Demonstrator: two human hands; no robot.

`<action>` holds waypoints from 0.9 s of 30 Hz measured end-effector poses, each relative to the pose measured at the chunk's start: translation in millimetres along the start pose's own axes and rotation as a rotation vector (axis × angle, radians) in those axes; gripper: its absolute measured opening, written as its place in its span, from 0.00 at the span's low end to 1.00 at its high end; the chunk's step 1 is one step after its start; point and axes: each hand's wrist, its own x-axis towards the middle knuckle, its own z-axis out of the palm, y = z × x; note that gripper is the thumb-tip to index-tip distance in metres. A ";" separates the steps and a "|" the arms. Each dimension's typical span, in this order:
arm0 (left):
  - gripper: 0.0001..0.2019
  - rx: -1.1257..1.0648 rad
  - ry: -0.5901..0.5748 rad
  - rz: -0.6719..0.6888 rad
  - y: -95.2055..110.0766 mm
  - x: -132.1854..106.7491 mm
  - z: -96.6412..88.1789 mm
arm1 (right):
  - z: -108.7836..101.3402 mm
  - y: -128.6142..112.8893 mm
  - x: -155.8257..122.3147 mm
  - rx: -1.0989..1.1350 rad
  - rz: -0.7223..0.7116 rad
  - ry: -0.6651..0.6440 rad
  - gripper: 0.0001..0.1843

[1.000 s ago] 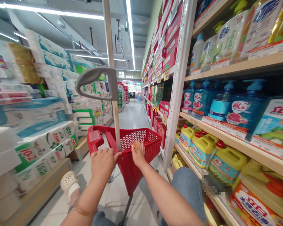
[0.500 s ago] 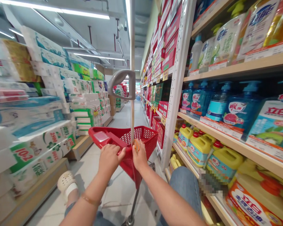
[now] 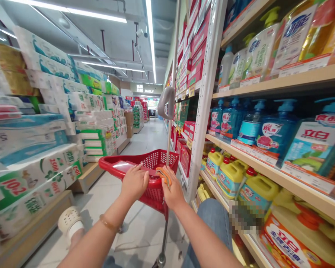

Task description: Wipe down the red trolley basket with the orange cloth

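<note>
Well, at 9 o'clock, packs of tissue rolls (image 3: 39,89) rise in tall stacks on a low wooden shelf base (image 3: 86,178), and near 7 o'clock a white perforated clog (image 3: 69,222) shows on the person's foot above the tiled floor (image 3: 139,227). The left hand (image 3: 135,182), a bracelet (image 3: 108,223) on its wrist, lies half open on the rim of a red trolley basket (image 3: 108,163), fingers curled over the edge; how firm that hold is, I cannot tell. Just right of it, a metal pole (image 3: 169,137) with a grey handle (image 3: 166,102) rises toward 12 o'clock. The right hand (image 3: 171,190) is closed around a small orange bundle (image 3: 163,175) beside the pole, too small to identify, up against the basket. Past a denim-covered knee (image 3: 212,219) at 5 o'clock, shelves at 3 o'clock carry blue pump bottles (image 3: 276,134) and, a level lower, yellow jugs (image 3: 229,178) — all packed close together.
</note>
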 end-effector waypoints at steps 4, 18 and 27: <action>0.21 0.046 0.040 -0.131 12.8 -0.5 11.9 | 13.8 -22.0 14.4 -0.155 0.059 0.063 0.26; 0.19 0.214 -0.210 -0.310 -35.9 29.1 -14.0 | 13.5 -20.9 29.2 -0.392 0.037 0.038 0.29; 0.19 0.326 -0.399 -0.174 -42.1 18.9 -19.7 | 8.2 -14.6 31.6 -0.393 -0.180 -0.080 0.30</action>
